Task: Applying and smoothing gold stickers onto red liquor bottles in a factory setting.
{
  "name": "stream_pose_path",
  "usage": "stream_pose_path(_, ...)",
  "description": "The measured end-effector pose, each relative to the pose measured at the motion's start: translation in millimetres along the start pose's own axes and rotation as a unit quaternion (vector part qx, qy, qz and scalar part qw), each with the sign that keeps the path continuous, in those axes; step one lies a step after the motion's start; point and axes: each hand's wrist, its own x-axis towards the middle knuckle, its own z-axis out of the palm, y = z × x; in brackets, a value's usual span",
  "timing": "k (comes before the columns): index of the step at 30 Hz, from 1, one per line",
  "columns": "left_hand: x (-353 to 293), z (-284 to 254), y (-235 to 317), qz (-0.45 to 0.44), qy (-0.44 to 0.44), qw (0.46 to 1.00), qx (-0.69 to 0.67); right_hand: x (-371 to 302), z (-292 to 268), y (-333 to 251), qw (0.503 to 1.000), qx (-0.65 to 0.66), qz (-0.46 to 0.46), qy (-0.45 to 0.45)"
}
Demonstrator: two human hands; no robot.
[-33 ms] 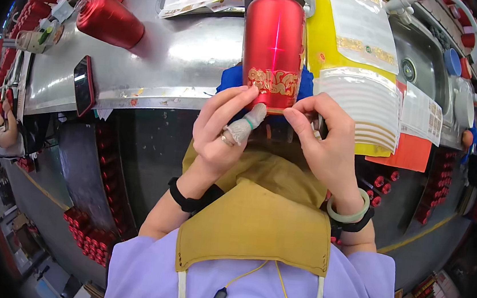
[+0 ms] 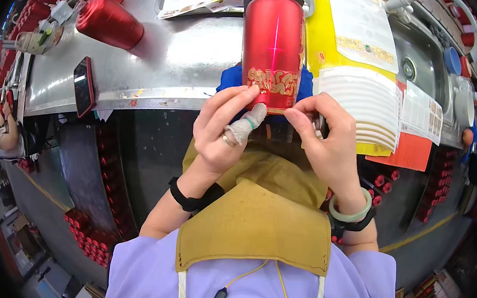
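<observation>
The left hand [image 2: 215, 141], fingers slightly parted, is apparently pressing the glossy red cylindrical bottle [image 2: 273, 40]; the near-pinched right hand [image 2: 334, 138], contents unclear, is needing light pressure.

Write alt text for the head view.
Left hand touches the near end of a gold-patterned red bottle; right hand is at its edge. On the steel table, two more red bottles and a phone are at left; white sheets at right.

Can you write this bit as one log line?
left hand: touching red bottle | right hand: by bottle's near end | blue cloth: beneath bottle
</observation>
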Motion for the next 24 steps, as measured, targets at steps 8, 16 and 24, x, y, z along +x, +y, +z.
stream_pose_path(8, 2.8, 0.7, 2.7, 0.007, -0.018, 0.999, 0.032, 4.7, -25.2, 4.1, 0.997, -0.045, 0.007, -0.056)
stream_pose_path(16, -15.5, 10.9, -6.1, -0.058, 0.029, 0.998, -0.027, 5.8, -26.7, 7.0, 0.997, -0.047, -0.011, -0.058)
stream_pose_path(24, -7.5, 14.1, 9.5, -0.03, 0.007, 0.999, 0.019, 7.3, -27.5, 14.5, 0.998, -0.033, 0.008, -0.062)
